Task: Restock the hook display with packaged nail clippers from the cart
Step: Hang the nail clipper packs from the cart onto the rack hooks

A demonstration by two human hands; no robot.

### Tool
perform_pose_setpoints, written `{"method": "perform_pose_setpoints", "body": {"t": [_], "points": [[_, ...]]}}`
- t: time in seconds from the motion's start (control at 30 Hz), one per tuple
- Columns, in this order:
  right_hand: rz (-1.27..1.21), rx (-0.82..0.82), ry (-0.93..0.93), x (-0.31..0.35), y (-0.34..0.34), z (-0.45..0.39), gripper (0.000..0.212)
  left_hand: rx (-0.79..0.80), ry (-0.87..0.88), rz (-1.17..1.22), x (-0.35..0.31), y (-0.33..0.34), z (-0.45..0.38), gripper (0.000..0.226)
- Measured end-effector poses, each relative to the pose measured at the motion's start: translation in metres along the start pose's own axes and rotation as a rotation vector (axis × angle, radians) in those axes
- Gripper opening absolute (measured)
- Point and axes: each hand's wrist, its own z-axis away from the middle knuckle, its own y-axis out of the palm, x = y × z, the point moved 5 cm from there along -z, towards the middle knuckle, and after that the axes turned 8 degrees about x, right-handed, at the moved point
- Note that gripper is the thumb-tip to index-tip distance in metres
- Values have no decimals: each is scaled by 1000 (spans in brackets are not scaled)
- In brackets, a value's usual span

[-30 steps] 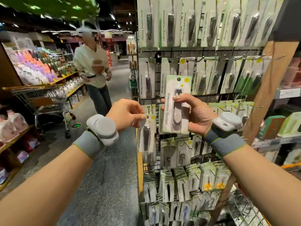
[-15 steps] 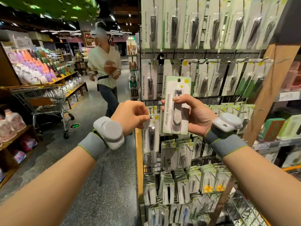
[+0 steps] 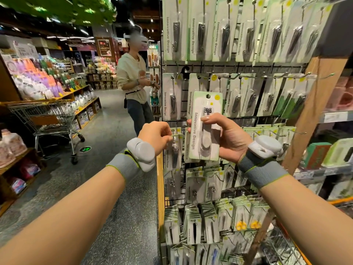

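Head view: beside the hook display [image 3: 248, 119], the left hand [image 3: 155, 137] pinches the top of a hanging pack [image 3: 174, 152]. Left of the display stand a cart [image 3: 44, 115] and another person [image 3: 136, 87]. The right hand [image 3: 227, 138] grips a nail clipper pack [image 3: 205, 127], upright, hang-hole up.
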Motion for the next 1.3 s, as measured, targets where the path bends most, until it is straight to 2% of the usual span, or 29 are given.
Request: {"method": "perform_pose_setpoints", "body": {"t": [0.07, 0.37, 0.47, 0.6, 0.73, 0.8, 0.87, 0.9, 0.97, 1.03, 1.13, 1.23, 1.3], "points": [[-15, 30, 7, 0, 1, 0, 39, -14, -10, -10, 3, 1, -5, 16], [17, -12, -10, 8, 3, 9, 24, 1, -26, -62, 4, -1, -11, 3], [42, 8, -43, 10, 5, 11, 29, 6, -6, -138, 0, -7, -6, 10], [65, 27, -39, 12, 3, 16, 20, -116, 82, -221, -27, -25, 3, 10], [91, -21, -63, 23, 4, 23, 13, -257, 219, -65, -73, -40, 18, 10], [82, -34, -75, 28, 5, 28, 15, -209, 264, 117, -94, -37, 25, 17], [75, -24, -83, 35, 7, 36, 13, -47, 266, 343, -115, -23, 30, 20], [68, -23, -83, 36, 9, 37, 15, 40, 248, 396, -119, -17, 31, 24], [50, -37, -91, 42, 5, 42, 30, 140, 234, 307, -131, -3, 32, 49], [18, -56, -102, 48, 1, 50, 30, 126, 244, 210, -144, 5, 31, 62], [-19, -115, -112, 52, -6, 56, 15, 97, 222, 225, -149, 11, 27, 59], [-10, -120, -130, 56, -12, 64, 16, 152, 181, 326, -154, 21, 24, 59], [-26, -110, -144, 60, -16, 69, 25, 160, 164, 363, -156, 23, 23, 57]]}}
